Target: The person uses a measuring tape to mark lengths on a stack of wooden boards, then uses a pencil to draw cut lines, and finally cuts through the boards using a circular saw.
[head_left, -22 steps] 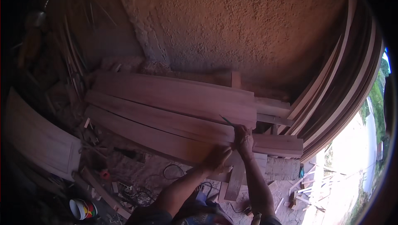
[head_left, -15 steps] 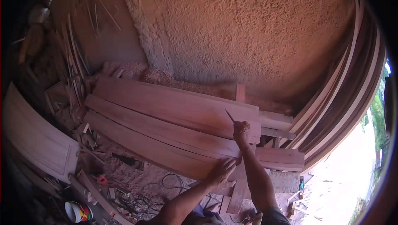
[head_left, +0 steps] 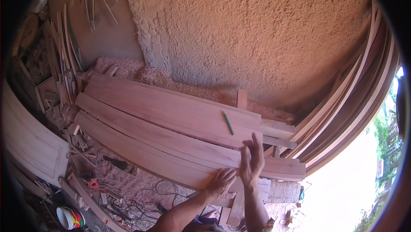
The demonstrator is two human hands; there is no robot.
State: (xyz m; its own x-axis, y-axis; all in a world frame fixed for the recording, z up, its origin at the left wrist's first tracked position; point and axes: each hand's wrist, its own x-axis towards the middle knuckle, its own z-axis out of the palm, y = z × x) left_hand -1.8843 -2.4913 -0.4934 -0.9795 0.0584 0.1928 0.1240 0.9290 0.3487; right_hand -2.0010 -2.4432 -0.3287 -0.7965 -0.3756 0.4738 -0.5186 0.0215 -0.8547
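Observation:
Three long reddish wooden boards lie side by side: a wide far board (head_left: 171, 109), a middle board (head_left: 158, 129) and a near board (head_left: 141, 146). On the far board, close to its right end, rests a green pencil (head_left: 228, 123). My right hand (head_left: 251, 160) is just below the pencil, over the boards' right ends. Its fingers are stretched out with nothing in them. Beside it, my left hand (head_left: 221, 185) lies flat on the right end of the near board, fingers spread a little.
Long planks (head_left: 342, 116) lean at the right by a rough wall (head_left: 239, 31). Wood scraps and sawdust (head_left: 124, 189) cover the floor, with a loose cable. A pale panel (head_left: 32, 138) and a white bucket (head_left: 64, 218) stand at the left.
The pencil has left my right hand and now lies on the far board. That hand has drawn back nearer and opened. My left hand stays on the near board.

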